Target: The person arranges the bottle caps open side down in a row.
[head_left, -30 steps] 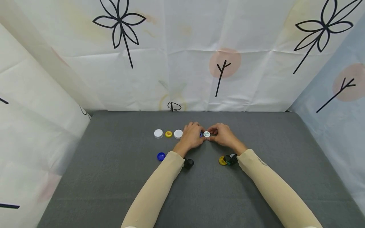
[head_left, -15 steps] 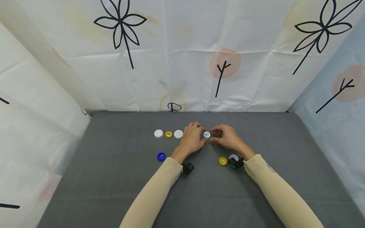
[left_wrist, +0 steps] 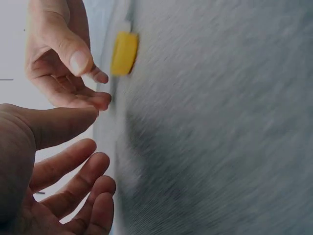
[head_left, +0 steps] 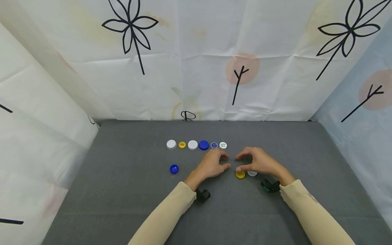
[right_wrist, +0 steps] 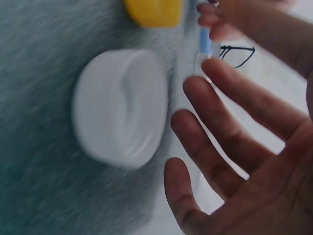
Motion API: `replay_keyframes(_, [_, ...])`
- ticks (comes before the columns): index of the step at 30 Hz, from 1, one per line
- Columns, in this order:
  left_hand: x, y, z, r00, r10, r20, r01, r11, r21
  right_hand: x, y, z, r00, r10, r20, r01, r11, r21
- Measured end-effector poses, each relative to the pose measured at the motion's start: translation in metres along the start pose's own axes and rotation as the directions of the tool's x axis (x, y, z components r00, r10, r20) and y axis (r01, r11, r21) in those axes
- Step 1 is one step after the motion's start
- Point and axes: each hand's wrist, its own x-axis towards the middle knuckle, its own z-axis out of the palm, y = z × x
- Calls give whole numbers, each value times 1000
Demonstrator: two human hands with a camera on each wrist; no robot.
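Observation:
My left hand (head_left: 213,163) hovers just in front of the right end of a row of bottle caps, with thumb and fingers spread apart and nothing between them. Opposite it, my right hand (head_left: 260,161) is also empty, its thumb over a yellow cap (head_left: 240,175). Beside that one lies a white cap (head_left: 252,173), partly covered by the hand; in the right wrist view this white cap (right_wrist: 105,105) shows its hollow side. The row ends with a blue cap (head_left: 203,145), a bluish printed cap (head_left: 214,145) and a white printed cap (head_left: 223,145).
Farther left in the row are a white cap (head_left: 192,145), a small yellow cap (head_left: 182,145) and another white cap (head_left: 171,144). A blue cap (head_left: 174,169) lies hollow side up nearer the front. Patterned cloth (head_left: 199,61) walls the grey table (head_left: 122,204).
The right hand let go of the white printed cap and drew back toward the yellow and white caps. My left hand also came back from the row, uncovering the blue caps.

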Motion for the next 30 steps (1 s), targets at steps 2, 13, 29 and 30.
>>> replay_keyframes(2, [-1, 0, 4, 1000, 4, 19, -4, 1000, -8, -4, 2, 0, 1000, -9, 25, 9, 1000, 1])
replay_keyframes(13, [-5, 7, 12, 996, 12, 88, -12, 1000, 1, -16, 6, 4, 998, -30, 60, 32, 999, -38])
replay_keyframes(29, [-5, 4, 15, 999, -16, 39, 27, 949, -314, -17, 3, 11, 991, -77, -106, 80, 997, 23])
replay_keyframes(30, [-5, 3, 14, 999, -24, 41, 37, 932, -360, -17, 2, 12, 991, -65, -119, 70, 997, 38])
